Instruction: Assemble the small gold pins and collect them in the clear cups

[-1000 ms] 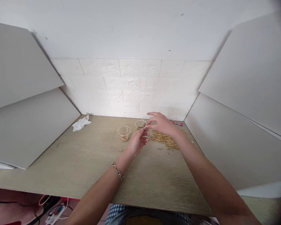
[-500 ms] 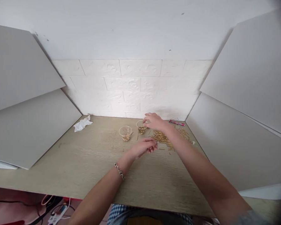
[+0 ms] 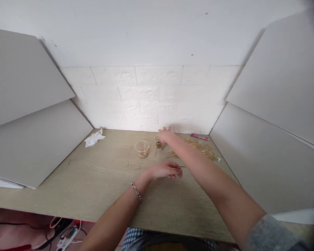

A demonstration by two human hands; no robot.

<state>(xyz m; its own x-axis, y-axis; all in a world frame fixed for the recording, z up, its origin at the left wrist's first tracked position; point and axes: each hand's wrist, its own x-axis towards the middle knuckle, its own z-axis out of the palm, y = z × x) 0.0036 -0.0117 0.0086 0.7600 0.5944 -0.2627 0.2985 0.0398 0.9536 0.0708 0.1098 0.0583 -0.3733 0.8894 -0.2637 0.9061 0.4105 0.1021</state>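
Note:
At the back of the table, my right hand [image 3: 165,136] reaches over the right clear cup [image 3: 159,147], which has small gold pieces in it. Its thumb and forefinger dip towards the cup, while other fingers stay raised; what the tips hold is hidden. Nearer to me, my left hand [image 3: 167,169] is closed in a pinch just above the table, a tiny pale tip showing at its fingers, too small to name. Another clear cup [image 3: 142,150] with small pieces in the bottom stands to the left. Thin gold pins [image 3: 202,148] lie in a loose pile, partly behind my right forearm.
A crumpled white tissue [image 3: 94,138] lies at the back left. Beside the wall at the right is a red pen-like tube [image 3: 199,137]. Grey panels [image 3: 39,146] close in both sides of the table [image 3: 99,181], with a white brick-patterned wall [image 3: 146,94] behind.
My right hand has moved down and slightly left, into the right cup's mouth. My left hand has shifted a little right and towards me, its fingers closing together.

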